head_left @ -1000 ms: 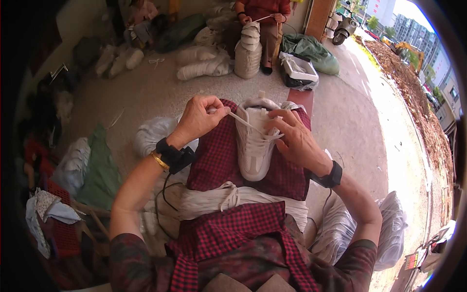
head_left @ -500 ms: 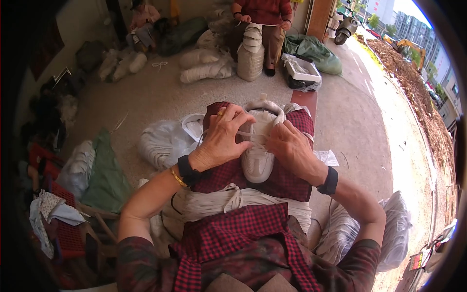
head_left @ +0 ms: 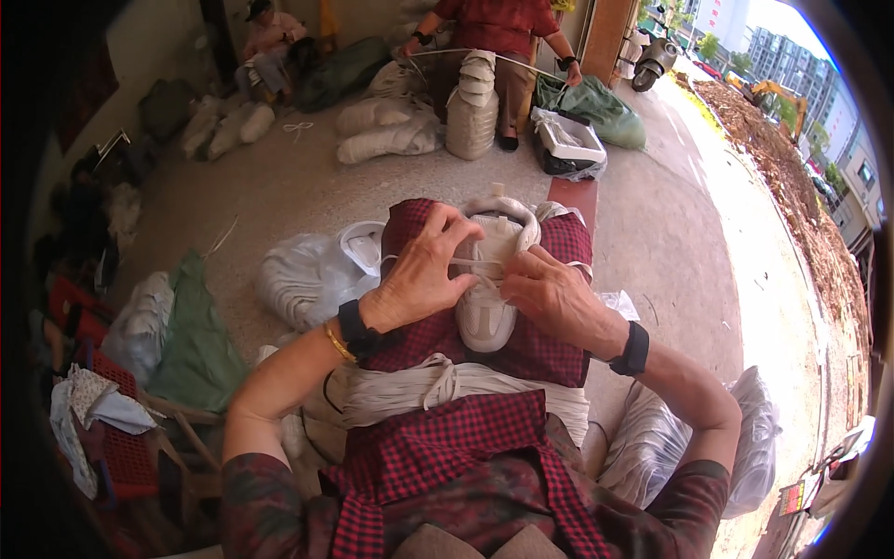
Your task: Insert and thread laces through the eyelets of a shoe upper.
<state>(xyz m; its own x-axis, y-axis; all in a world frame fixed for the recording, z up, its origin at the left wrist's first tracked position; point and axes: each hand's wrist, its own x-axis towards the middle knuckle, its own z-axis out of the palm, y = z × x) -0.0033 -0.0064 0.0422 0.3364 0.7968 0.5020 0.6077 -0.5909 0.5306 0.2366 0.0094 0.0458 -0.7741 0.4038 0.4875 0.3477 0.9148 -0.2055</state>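
Observation:
A cream sneaker (head_left: 487,321) rests on the checked red-and-black cloth over my lap, toe toward me. A pale shoelace (head_left: 463,268) crosses its throat and runs toward my left hand. On the shoe's left side, my left hand (head_left: 424,270) is curved with thumb and fingers apart, tips at the upper's edge; its lower fingers are partly hidden. My right hand (head_left: 551,293) is closed at the lacing on the other side, fingertips pinching the lace. A thick tied bundle of pale laces (head_left: 470,384) lies across my lap, nearer my body.
Bagged shoe parts (head_left: 303,279) lie left of my knees, wrapped ones (head_left: 652,443) at the right. A green sack (head_left: 198,340) and red basket (head_left: 116,419) stand left. Ahead sits a person (head_left: 494,28) behind stacked shoe parts (head_left: 472,116), beside a white tray (head_left: 570,138).
My right hand has shifted slightly left and its fingertips are closer together over the lacing. The person ahead has spread both hands, stretching a pale strip between them.

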